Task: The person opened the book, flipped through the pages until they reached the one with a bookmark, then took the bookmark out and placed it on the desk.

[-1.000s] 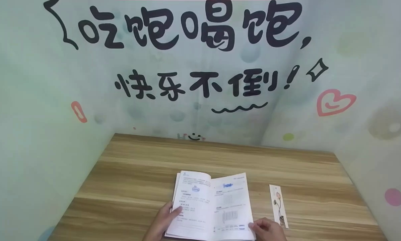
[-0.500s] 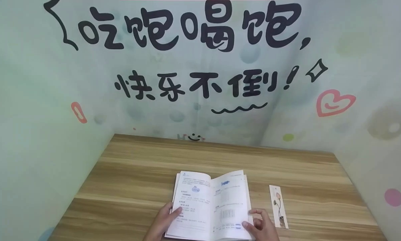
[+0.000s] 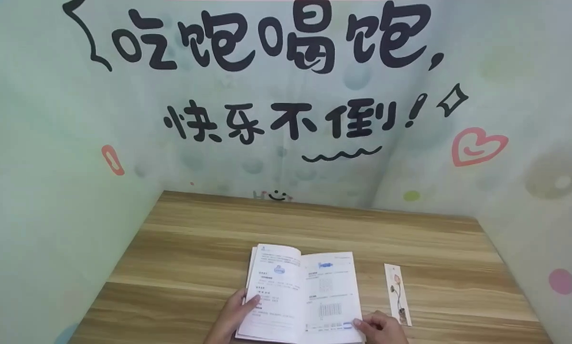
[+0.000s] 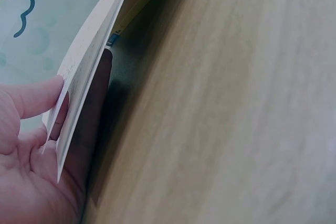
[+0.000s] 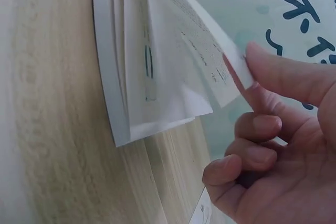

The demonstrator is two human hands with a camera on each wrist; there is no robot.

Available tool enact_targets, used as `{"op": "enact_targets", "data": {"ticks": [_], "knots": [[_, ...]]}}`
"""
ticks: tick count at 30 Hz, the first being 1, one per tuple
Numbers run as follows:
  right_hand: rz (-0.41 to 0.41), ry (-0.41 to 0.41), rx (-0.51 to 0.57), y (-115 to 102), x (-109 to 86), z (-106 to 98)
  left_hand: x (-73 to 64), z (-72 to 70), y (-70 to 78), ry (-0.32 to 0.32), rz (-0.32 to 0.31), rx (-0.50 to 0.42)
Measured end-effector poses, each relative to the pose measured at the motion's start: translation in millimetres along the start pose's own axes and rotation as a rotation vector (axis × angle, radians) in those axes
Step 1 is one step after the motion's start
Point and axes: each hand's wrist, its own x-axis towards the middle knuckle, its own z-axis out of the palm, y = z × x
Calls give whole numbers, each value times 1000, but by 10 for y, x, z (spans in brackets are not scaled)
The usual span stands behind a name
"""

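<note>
The open book (image 3: pixel 301 294) lies at the counter's (image 3: pixel 195 248) near edge; the left hand (image 3: pixel 232 317) grips its left pages; the right hand (image 3: pixel 381 328) pinches the right page's lower corner, bookmark (image 3: pixel 397 294) just right.

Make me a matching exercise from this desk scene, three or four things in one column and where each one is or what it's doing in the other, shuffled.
Things:
1. open white paperback book
2. narrow flower-printed bookmark
3. left hand
4. right hand

States:
A. pinches the right page's lower corner
B. lies flat on the wooden table, right of the book
C. lies open, pages up
D. thumb on the left page

Pairs: 1-C, 2-B, 3-D, 4-A
</note>
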Motion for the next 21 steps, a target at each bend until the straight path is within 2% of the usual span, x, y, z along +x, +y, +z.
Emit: {"op": "enact_targets", "data": {"ticks": [3, 5, 9, 12, 16, 19, 21], "knots": [[1, -25, 35, -1, 1, -1, 15, -14, -6, 25, 29, 54], [14, -71, 111, 1, 0, 8, 17, -13, -15, 39, 45, 67], [25, -216, 309, -3, -3, 29, 16, -12, -38, 14, 48, -26], [-43, -298, 408, -28, -9, 57, 20, -16, -45, -21, 62, -79], [-167, -327, 395, -78, -16, 114, 30, -18, -42, -29, 116, -13], [-172, -350, 368, -100, -12, 164, 31, -16, -35, -16, 116, 48], [-185, -377, 366, -98, 0, 210, 27, -17, -31, -17, 91, 53]]}}
